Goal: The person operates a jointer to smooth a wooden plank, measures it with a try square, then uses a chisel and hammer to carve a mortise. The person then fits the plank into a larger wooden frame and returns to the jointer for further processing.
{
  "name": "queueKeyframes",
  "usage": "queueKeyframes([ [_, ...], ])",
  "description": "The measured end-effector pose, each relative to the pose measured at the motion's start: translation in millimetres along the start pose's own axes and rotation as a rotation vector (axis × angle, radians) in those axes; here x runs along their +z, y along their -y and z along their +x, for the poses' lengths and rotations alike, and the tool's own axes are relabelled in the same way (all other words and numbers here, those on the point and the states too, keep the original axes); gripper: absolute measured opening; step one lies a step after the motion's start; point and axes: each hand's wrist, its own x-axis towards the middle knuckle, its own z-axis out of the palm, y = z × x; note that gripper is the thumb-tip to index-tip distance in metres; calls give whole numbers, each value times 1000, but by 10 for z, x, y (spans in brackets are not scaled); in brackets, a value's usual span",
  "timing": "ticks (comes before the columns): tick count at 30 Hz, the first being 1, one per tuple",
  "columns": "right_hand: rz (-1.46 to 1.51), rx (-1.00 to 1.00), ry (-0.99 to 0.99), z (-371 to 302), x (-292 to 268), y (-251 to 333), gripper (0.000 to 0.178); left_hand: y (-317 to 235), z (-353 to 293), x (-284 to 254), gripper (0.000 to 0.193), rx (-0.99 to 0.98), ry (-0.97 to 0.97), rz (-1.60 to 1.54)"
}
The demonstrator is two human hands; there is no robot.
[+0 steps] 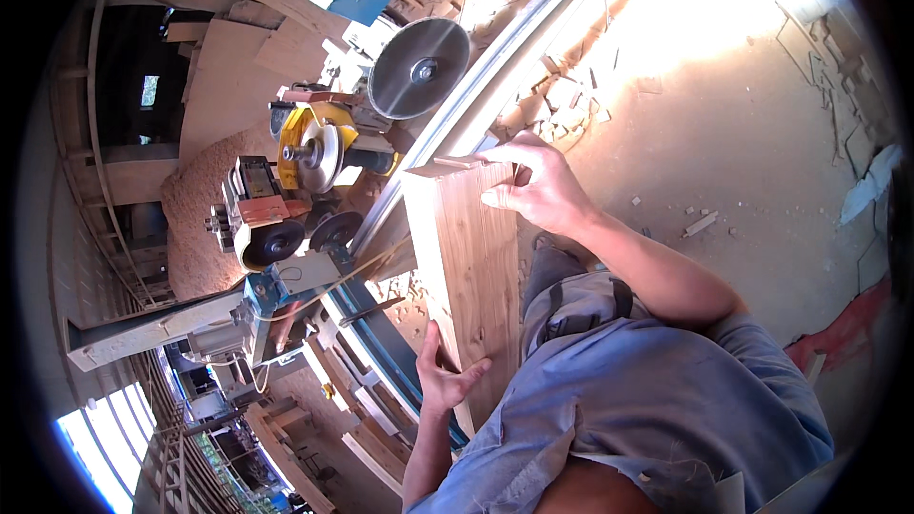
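A thick, pale wooden plank (466, 266), or several laid flush together, stands lengthwise in front of my body. My right hand (538, 186) grips its far right corner, thumb on the near face and fingers over the top edge. A thin sliver of wood shows at that far edge, beside my fingertips. Lower down, my left hand (446, 379) holds the plank's left side near its closer end, thumb lying across the face. The plank's lower end is partly hidden by my left hand and my shirt.
A long metal rail (495, 48) runs diagonally just beyond the plank. Past it are a large round saw blade (419, 69), a yellow-housed machine with a disc (319, 152) and a sawdust heap (200, 200). Wood offcuts (557, 100) litter the floor; stacked boards (367, 409) lie lower left.
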Motion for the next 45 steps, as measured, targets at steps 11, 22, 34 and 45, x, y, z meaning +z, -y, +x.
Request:
queueKeyframes([
  [11,1469,648,-171,244,-2058,-897,62,-497,1517,1864,97,304,103,419],
  [22,1200,386,-159,-1298,-3103,-161,88,-779,102,2506,86,499,170,693],
  [34,824,935,491,-2106,-2763,-318,82,-465,-2293,1607,84,495,-119,1005],
  [45,760,936,891,-2971,1022,218,83,1386,-3768,-867,97,510,-406,1139],
])
